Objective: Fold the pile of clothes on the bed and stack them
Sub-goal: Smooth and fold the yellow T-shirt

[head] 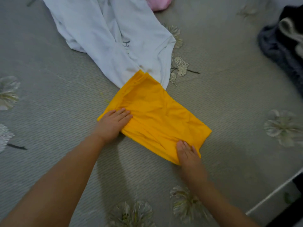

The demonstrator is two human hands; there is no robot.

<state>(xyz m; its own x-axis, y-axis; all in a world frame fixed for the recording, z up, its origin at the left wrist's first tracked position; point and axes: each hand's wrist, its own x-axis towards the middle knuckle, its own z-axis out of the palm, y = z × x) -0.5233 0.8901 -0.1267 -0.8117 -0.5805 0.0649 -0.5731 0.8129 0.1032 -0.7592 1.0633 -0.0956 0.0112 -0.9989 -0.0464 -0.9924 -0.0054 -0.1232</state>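
Left hand (114, 123) lies flat, fingers straight, pressing the near-left corner of the yellow cloth (155, 115); right hand (188, 153) likewise flat on the near-right corner, neither grasping. I read the cloth's long axis as running from between my hands up and away toward the white garment (114, 38), whose near end its far end overlaps. The far end lies about equally beyond both hands, so I'd judge the next fold runs along that axis.
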